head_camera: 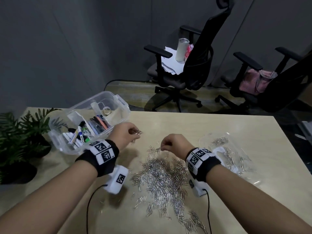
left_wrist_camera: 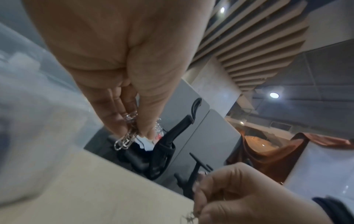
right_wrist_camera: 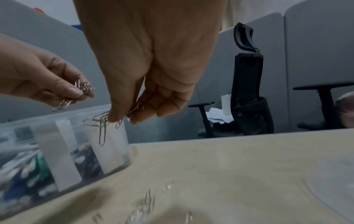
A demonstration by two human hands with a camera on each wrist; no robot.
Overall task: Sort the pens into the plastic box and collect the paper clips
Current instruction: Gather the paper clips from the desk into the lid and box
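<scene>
Both grips pinch paper clips (head_camera: 136, 132); pens (head_camera: 79, 135) in plastic box (head_camera: 118, 98).

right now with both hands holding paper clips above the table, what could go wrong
1. The left hand pinches a tangled clump of paper clips with some dangling below the fingertips; these could slip off and scatter.
2. One clip hangs loose from the right hand and may drop back onto the pile.
3. The left forearm is close to the plastic box and might nudge it.
</scene>
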